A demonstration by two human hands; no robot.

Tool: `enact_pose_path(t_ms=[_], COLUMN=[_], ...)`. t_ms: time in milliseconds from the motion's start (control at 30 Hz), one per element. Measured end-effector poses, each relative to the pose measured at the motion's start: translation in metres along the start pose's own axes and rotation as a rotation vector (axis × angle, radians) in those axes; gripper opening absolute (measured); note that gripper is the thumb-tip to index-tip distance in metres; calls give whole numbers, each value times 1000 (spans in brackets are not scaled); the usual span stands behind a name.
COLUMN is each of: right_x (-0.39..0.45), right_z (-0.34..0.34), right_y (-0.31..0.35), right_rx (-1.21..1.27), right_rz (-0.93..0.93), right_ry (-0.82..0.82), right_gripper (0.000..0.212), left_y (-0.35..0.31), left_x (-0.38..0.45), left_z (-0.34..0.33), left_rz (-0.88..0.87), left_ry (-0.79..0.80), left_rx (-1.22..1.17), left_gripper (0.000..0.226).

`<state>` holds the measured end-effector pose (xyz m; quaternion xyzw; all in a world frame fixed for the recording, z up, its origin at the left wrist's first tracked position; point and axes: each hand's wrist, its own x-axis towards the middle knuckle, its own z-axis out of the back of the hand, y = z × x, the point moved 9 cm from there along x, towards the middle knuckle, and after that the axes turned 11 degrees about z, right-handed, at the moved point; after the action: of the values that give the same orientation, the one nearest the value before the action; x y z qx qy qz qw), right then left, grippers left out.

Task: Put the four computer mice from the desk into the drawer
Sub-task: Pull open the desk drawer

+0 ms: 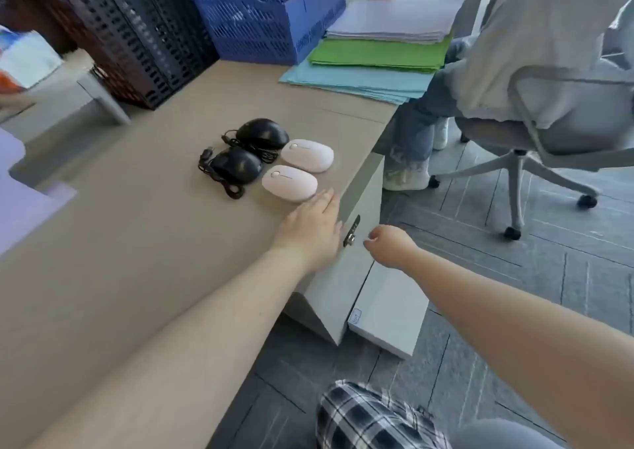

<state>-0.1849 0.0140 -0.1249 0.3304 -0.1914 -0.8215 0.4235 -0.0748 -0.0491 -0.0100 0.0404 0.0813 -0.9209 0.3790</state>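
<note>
Left hand (pixel 310 232) flat on desk (pixel 137 242) (mice (pixel 274 160) untouched).

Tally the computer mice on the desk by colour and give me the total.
Black mice, with cords: 2, the far one and the near one
Pale pink mice, no cords showing: 2, the far one and the near one
Total: 4, all on the desk
</note>
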Motion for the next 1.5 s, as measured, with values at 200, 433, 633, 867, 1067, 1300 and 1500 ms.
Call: enact_pose_path(t_ms=[200, 433, 633, 867, 1067, 1300, 1500], right_x=[35, 40, 39, 23, -19, -8, -22], right_z=[-46, -63, -70, -63, 4, -29, -7], right_y=[2, -7, -13, -36, -1, 35, 13], right_rx=[250, 594, 671, 706, 19, -505, -568], right_rz=[20, -22, -84, -91, 387, 497, 328], right_ry=[-13, -76, -103, -188, -589, -33, 40], right_gripper=[20, 18, 27, 14, 44, 33, 19], left_y=[19, 20, 21, 20, 18, 13, 10], left_x=[-15, -18, -18, -18, -21, -37, -49], left_z=[-15, -9, -10, -10, -10, -18, -18], left_rz=[25, 40, 43, 39, 47, 170, 262], left_ry=[-88, -168, -184, -192, -190, -140, -67], left_rx=[-39, -50, -44, -31, -1, 57, 83], left_gripper=[58, 52, 50, 51, 51, 57, 61])
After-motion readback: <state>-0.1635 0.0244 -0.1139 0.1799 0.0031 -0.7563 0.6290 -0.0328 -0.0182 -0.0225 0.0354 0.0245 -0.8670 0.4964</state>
